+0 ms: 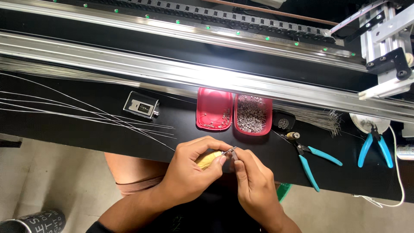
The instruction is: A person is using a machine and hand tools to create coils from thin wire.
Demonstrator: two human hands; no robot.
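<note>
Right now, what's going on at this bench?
A person's left hand grips a yellow-handled tool, and the right hand pinches its metal tip. Both are at the near edge of the black bench. Just beyond lie an open red case of small metal parts, loose wires and blue pliers.

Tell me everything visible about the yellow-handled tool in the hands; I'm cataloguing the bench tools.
The yellow-handled tool with a thin metal tip is mostly hidden. A rounded yellow handle, wood or plastic, shows between the left hand's fingers. Its silvery tip points up and right, where the right hand pinches at it. It is held just over the black bench edge.
</note>
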